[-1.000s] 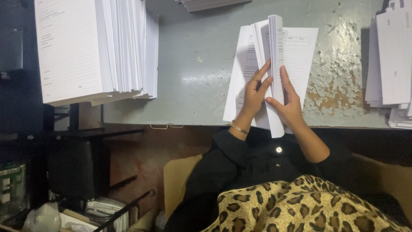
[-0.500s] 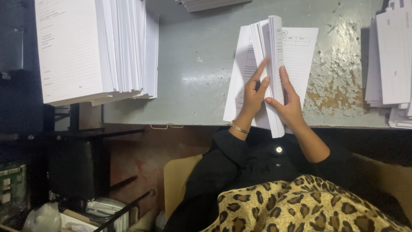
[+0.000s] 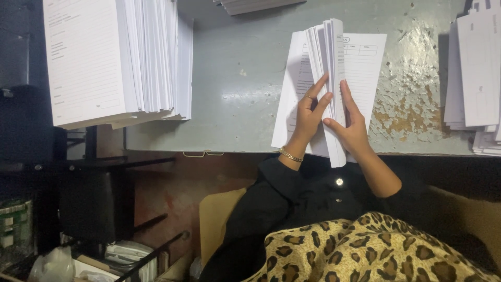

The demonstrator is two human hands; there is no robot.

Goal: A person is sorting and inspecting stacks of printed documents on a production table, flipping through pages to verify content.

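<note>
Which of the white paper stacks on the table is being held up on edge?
The small printed-form bundle at centre, fanned between both hands; the tall left stack and right-edge stack lie flat, untouched.

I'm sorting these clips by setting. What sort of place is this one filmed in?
Probably a print or paper-finishing workshop. Tall stacks of printed forms stand on a worn, paint-chipped metal table, more piles sit at the right, and the left hand and right hand fan a sheaf of sheets.

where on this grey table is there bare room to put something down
The widest bare patch of the table lies between the tall paper stack on the left and the fanned sheets under the left hand and right hand. A narrower flaking strip runs before the right-edge stack.
</note>
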